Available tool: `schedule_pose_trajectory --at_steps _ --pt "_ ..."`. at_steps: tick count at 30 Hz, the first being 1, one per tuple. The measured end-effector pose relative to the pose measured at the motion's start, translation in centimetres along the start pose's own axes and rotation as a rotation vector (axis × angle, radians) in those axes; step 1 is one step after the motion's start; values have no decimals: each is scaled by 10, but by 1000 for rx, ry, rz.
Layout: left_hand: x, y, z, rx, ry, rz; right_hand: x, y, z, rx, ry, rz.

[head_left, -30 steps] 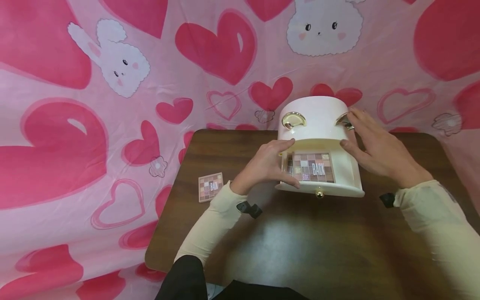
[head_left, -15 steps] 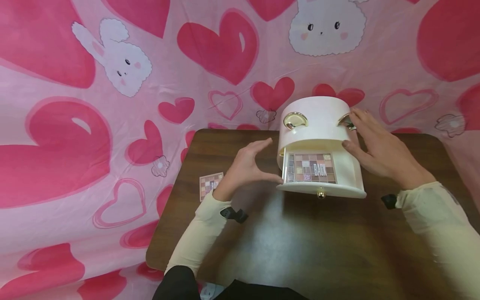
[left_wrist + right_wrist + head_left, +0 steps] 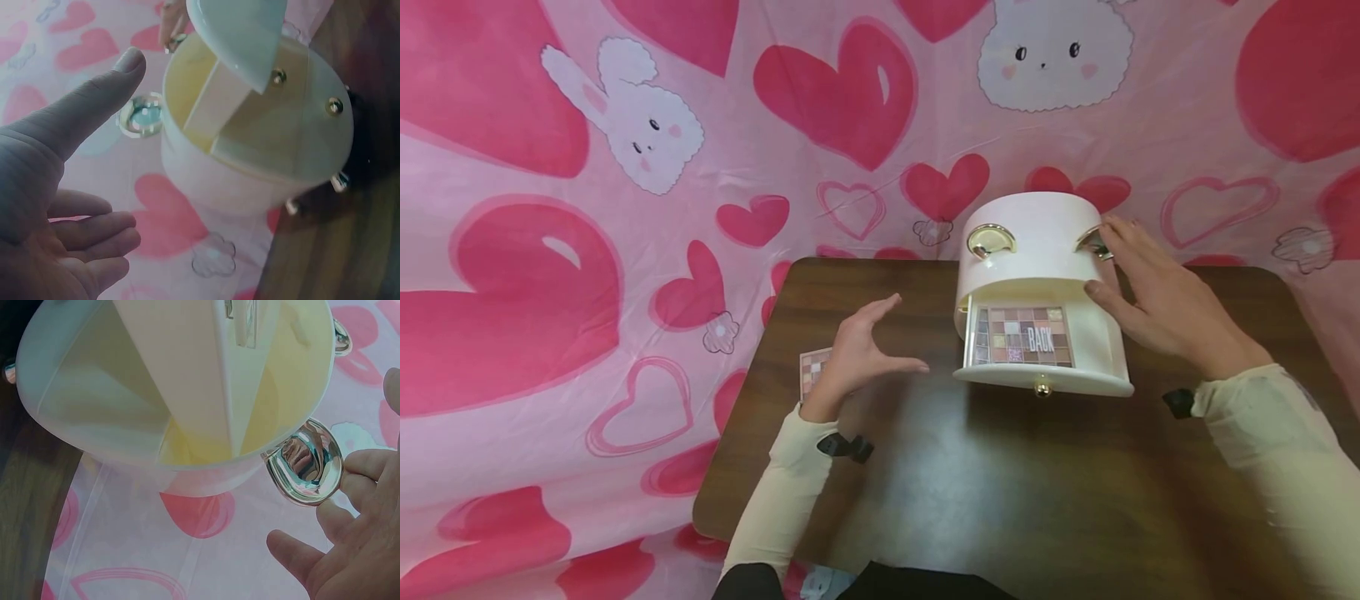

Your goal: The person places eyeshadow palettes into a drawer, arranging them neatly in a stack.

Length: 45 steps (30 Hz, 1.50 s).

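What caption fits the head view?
Left hand and right hand flank a rounded white box, its open drawer holding a multicoloured gridded palette.

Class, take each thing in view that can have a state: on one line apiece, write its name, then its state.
Left hand: empty, apart from the box
Right hand: fingers at the gold handle
White box: standing on the table
Drawer: open
BACK palette: lying in the drawer
Other palette: on the table, partly hidden
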<state>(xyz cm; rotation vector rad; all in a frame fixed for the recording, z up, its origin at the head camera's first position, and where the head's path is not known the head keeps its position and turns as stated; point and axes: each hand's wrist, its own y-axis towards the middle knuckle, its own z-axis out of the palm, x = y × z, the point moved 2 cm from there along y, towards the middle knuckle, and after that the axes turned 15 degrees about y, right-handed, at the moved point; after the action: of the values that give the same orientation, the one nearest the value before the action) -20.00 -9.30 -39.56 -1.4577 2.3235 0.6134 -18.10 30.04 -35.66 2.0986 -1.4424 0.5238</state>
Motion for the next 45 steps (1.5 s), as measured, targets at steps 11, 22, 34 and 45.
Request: schedule_pose_trajectory --at_steps 11,22,34,45 --pt "38 -21 2 36 59 -69 0 0 0 -2 -2 5" --pt "80 -33 4 90 81 -187 0 0 0 -6 0 -3" --pt "110 -40 5 108 139 -247 1 1 1 -2 -16 -10" --pt "135 -43 10 190 208 -321 -1 2 3 -16 -26 -21"
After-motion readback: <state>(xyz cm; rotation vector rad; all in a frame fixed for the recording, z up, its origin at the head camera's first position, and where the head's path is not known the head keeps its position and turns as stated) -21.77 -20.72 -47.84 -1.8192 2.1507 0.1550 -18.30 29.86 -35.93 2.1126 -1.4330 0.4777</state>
